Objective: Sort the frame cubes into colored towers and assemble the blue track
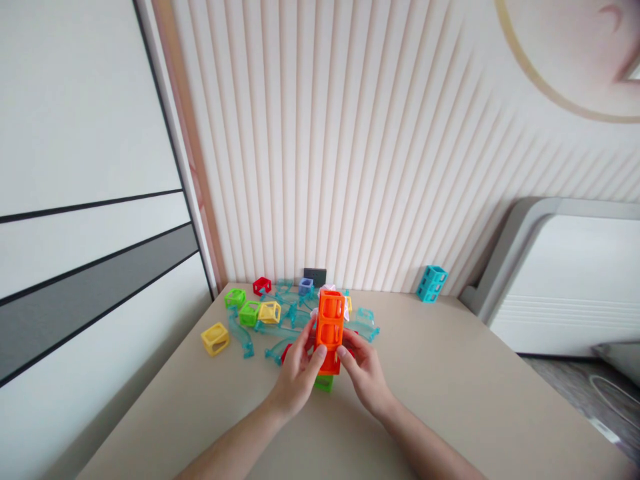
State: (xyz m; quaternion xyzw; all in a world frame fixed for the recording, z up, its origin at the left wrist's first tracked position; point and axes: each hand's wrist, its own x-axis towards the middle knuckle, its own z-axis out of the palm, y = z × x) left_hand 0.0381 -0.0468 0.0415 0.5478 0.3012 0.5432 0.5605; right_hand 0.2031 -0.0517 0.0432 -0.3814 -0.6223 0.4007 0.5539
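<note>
Left hand (299, 375) and right hand (367, 373), fingers clamped on glossy orange plastic open-frame block tower (330, 330).

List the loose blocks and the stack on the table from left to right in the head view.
Yellow block → light green block → red block → orange stack, held between the left hand and the right hand → teal block tower by the wall.

The left hand (299, 373) and right hand (365, 373) hide the lower sides of the orange tower (330, 328). The green block (324, 383) beneath shows only partly. Both forearms run off the bottom edge.
</note>
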